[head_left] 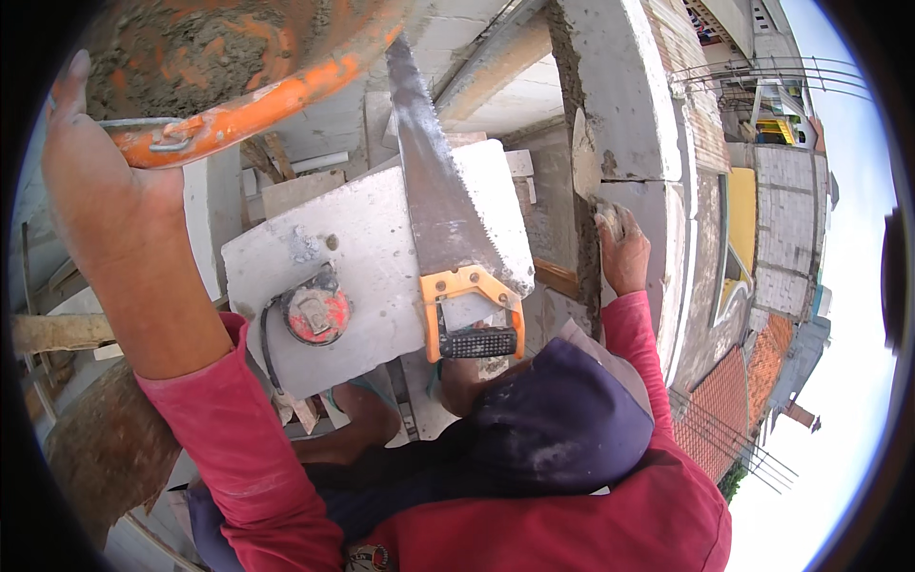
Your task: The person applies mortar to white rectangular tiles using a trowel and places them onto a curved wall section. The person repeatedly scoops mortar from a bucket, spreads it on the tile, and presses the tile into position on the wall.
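My left hand [110,191] grips the rim of an orange bucket [262,107] of wet grey mortar [191,62] at the upper left, tilted in this view. Its fingers are partly hidden behind the rim. At the right, my right hand [624,250] is closed around a trowel [584,157], whose handle is mostly hidden. The blade lies along the mortar-covered edge of a pale block wall [624,95]. Between my hands a handsaw [443,200] with an orange and black handle rests across a white block [372,248]. A red and black tape measure [319,310] lies on that block too.
Below the block are my feet in sandals [367,410]. A wooden plank [62,332] and a brown board [105,429] stand at the left. Scrap blocks [303,191] lie beyond the white block. Outside the wall, at the right, are tiled roofs [710,405].
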{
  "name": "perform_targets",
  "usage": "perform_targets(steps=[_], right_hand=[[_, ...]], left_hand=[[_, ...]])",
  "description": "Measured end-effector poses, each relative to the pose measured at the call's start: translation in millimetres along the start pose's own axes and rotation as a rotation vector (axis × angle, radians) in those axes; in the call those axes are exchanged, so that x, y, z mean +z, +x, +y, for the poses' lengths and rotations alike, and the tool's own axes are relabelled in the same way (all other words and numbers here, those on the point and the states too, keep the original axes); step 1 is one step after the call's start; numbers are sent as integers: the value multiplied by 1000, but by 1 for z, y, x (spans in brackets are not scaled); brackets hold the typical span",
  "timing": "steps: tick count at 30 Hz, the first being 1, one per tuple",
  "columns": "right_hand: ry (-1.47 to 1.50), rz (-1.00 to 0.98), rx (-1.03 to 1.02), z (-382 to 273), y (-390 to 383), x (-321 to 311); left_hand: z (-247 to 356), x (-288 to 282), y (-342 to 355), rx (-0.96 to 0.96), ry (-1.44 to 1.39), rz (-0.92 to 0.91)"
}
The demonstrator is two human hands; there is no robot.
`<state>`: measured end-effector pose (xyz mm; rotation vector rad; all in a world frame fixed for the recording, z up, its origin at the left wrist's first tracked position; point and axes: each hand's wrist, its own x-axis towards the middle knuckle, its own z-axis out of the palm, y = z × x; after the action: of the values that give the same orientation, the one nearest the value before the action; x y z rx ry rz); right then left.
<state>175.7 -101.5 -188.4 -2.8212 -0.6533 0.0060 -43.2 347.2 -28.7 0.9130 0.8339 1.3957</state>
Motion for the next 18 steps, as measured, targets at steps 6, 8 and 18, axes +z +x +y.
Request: perform_targets(steps=[6,8,18], right_hand=[[146,-376,140,22,-14,-17],[1,-192,191,24,-5,8],[153,82,197,21,110,160]], left_hand=[[-4,6,-6,46,110,7],[-1,6,-9,38,147,2],[-2,2,-7,-91,147,12]])
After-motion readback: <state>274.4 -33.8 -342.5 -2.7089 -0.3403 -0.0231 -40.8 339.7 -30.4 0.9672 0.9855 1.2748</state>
